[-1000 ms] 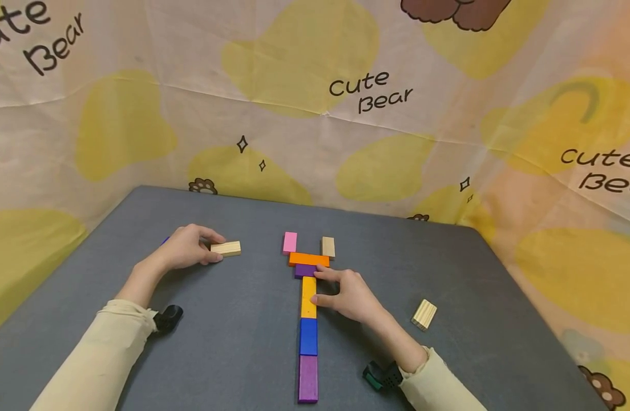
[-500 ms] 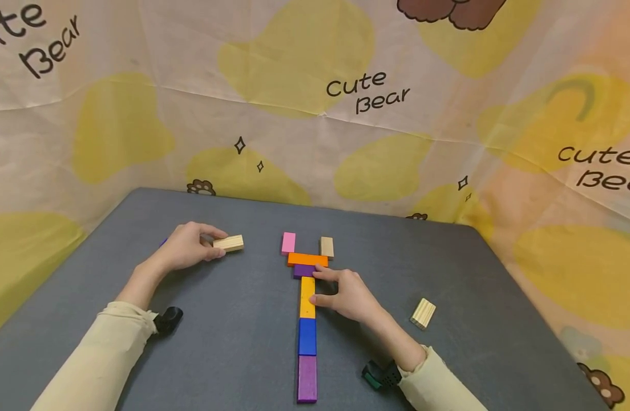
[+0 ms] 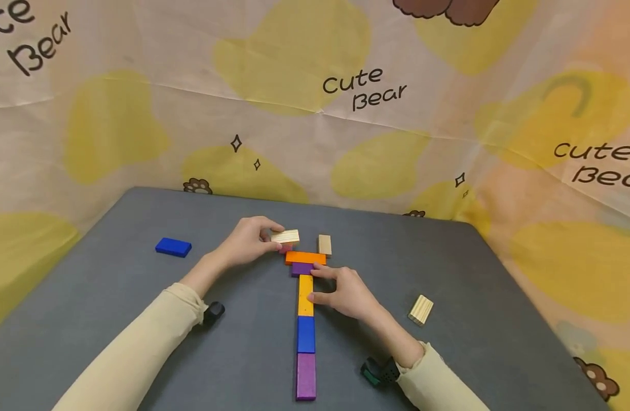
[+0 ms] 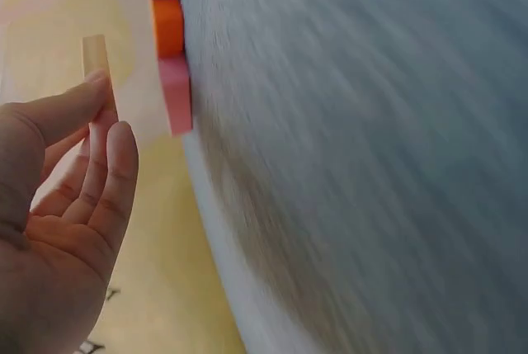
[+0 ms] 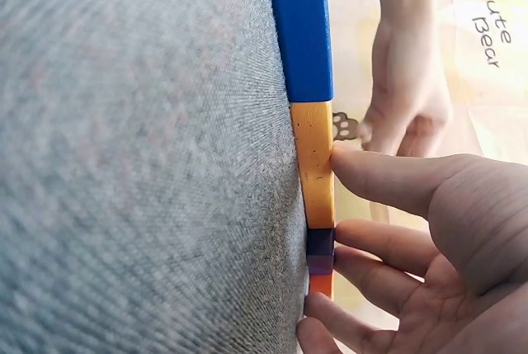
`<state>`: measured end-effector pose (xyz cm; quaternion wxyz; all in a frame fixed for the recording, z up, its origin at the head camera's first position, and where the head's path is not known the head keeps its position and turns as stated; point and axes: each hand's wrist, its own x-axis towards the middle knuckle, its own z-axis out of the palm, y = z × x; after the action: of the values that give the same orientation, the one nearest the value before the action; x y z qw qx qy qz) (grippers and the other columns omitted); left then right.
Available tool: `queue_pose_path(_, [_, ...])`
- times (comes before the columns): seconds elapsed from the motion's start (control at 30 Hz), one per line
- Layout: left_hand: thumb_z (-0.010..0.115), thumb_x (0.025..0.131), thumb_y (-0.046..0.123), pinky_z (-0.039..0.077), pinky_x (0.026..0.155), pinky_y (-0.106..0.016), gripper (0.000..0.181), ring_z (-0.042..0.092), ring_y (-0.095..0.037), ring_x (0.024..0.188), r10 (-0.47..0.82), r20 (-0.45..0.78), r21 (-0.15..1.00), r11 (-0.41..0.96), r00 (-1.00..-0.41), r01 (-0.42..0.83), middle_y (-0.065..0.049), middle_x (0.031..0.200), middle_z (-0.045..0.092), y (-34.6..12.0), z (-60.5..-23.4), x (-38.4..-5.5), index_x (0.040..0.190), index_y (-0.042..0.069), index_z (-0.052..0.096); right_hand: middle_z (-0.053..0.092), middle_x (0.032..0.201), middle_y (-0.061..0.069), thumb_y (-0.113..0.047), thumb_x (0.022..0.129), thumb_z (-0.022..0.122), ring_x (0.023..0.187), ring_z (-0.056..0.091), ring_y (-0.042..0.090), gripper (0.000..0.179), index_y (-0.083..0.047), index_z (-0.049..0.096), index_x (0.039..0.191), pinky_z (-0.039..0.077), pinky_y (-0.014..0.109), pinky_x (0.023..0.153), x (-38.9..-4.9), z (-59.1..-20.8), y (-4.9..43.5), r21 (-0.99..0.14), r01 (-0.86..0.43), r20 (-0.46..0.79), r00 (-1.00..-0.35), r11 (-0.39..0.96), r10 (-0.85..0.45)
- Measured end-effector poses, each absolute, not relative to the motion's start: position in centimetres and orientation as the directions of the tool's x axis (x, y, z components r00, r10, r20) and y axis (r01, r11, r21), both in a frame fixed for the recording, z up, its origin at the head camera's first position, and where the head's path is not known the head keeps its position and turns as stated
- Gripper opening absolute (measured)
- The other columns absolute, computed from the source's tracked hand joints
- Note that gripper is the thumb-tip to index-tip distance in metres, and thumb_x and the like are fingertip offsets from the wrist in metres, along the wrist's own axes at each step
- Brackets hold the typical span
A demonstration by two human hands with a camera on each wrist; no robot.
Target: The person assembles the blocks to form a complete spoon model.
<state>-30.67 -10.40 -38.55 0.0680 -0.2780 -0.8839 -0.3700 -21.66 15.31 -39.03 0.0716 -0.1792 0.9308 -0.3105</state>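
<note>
My left hand (image 3: 245, 240) pinches a plain wooden block (image 3: 286, 237) between thumb and fingers, close over the pink block (image 3: 286, 249), which it partly hides in the head view. In the left wrist view, the pink block stands right by the orange block. My right hand (image 3: 348, 294) rests its thumb on the yellow block (image 3: 306, 297) and its fingertips on the small dark purple block (image 3: 301, 269). Beyond that lies the orange block (image 3: 305, 258), crosswise. Toward me the row continues with a blue block (image 3: 306, 334) and a purple block (image 3: 306, 377).
Another plain wooden block (image 3: 324, 244) lies at the orange block's far right end. One more wooden block (image 3: 420, 310) sits to the right on the grey table (image 3: 233, 365). A separate blue block (image 3: 173, 247) lies at left. A printed cloth (image 3: 294, 131) hangs behind the table.
My left hand has lifted the wooden block and carried it right, over the pink block. The blue block at left has come into full sight. My right hand stays in place.
</note>
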Motion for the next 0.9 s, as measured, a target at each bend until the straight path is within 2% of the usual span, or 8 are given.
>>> queue_pose_path(0.1, [0.081,0.083,0.014,0.045,0.059,-0.032,0.037,0.052,-0.018,0.065,0.451,0.300,0.637,0.562,-0.841,0.528,-0.006,0.094,0.064,-9.0,-38.7,-31.3,0.118,0.004,0.071,0.050,0.145,0.000,-0.031,0.085,0.079,0.136,0.040,0.029,0.055,-0.014,0.062,0.135,0.040,0.052,0.100,-21.7,-39.1,15.3,-0.608,-0.295,-0.019,-0.923,0.737,-0.385])
queue_pose_path(0.27, [0.079,0.085,0.014,0.044,0.062,-0.032,0.037,0.051,-0.020,0.067,0.459,0.245,0.648,0.577,-0.854,0.496,-0.007,0.085,0.060,-7.3,-38.9,-31.9,0.120,0.003,0.070,0.050,0.144,0.000,-0.032,0.085,0.079,0.136,0.040,0.028,0.056,-0.015,0.062,0.136,0.040,0.051,0.101,-21.8,-39.1,15.2,-0.609,-0.297,-0.018,-0.922,0.735,-0.387])
queue_pose_path(0.33, [0.078,0.086,0.014,0.045,0.066,-0.031,0.037,0.052,-0.020,0.070,0.460,0.221,0.646,0.591,-0.860,0.482,-0.005,0.088,0.062,-6.8,-39.1,-32.1,0.120,0.003,0.070,0.051,0.144,0.000,-0.032,0.085,0.078,0.136,0.041,0.028,0.056,-0.016,0.062,0.136,0.034,0.054,0.105,-21.8,-39.1,15.2,-0.603,-0.294,-0.022,-0.923,0.741,-0.384])
queue_pose_path(0.47, [0.077,0.087,0.013,0.047,0.073,-0.032,0.037,0.053,-0.021,0.077,0.460,0.192,0.643,0.609,-0.867,0.465,-0.007,0.097,0.067,-6.2,-39.5,-32.3,0.121,0.002,0.070,0.052,0.143,0.001,-0.032,0.085,0.079,0.135,0.041,0.030,0.056,-0.016,0.062,0.136,0.033,0.055,0.105,-21.8,-39.0,15.2,-0.602,-0.279,-0.032,-0.928,0.748,-0.372])
queue_pose_path(0.67, [0.077,0.087,0.013,0.049,0.090,-0.038,0.035,0.057,-0.024,0.094,0.449,0.166,0.651,0.619,-0.878,0.440,-0.008,0.114,0.068,-5.8,-39.7,-32.4,0.121,0.005,0.071,0.052,0.142,0.001,-0.031,0.085,0.079,0.134,0.042,0.030,0.055,-0.015,0.062,0.136,0.033,0.056,0.105,-21.8,-39.0,15.3,-0.602,-0.281,-0.032,-0.927,0.748,-0.374])
queue_pose_path(0.9, [0.078,0.086,0.015,0.047,0.095,-0.042,0.034,0.059,-0.025,0.103,0.417,0.123,0.702,0.605,-0.901,0.376,-0.007,0.117,0.068,-5.5,-39.6,-32.3,0.120,0.008,0.072,0.053,0.141,0.003,-0.030,0.085,0.079,0.133,0.045,0.029,0.054,-0.014,0.063,0.135,0.034,0.055,0.105,-21.8,-38.9,15.3,-0.602,-0.294,-0.021,-0.924,0.742,-0.382])
